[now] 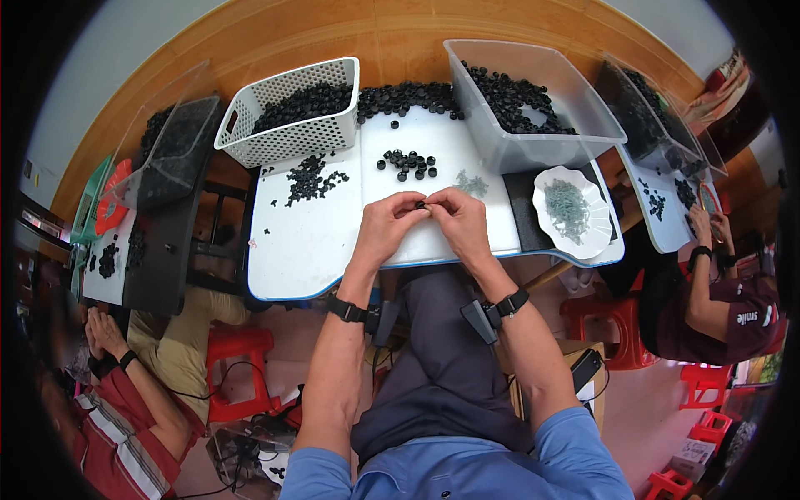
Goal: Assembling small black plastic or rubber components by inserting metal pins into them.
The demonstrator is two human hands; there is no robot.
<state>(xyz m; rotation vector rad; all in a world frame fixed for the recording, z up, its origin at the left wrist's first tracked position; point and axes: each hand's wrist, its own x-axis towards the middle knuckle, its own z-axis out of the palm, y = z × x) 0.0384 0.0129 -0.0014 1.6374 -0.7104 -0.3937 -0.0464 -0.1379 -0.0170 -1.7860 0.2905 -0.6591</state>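
Note:
Above the near edge of the white tabletop [296, 250], my left hand [384, 229] and my right hand [463, 223] meet fingertip to fingertip. Both pinch one small black round part [421, 205], mostly covered by the fingers. Just beyond them lies a loose group of black ring-like caps [408, 164]. To its right is a small scatter of pale greenish, see-through bits [472, 183]. More such bits [567, 210] fill a white scalloped dish [598, 229] at the right. Left of my hands, smaller black pieces [312, 180] are heaped on the table.
A white perforated basket [333, 129] and a clear plastic bin [542, 154], both with black parts, stand at the back. Between them is a pile of black caps [408, 98]. People sit at tables on both sides; red stools [237, 346] stand nearby.

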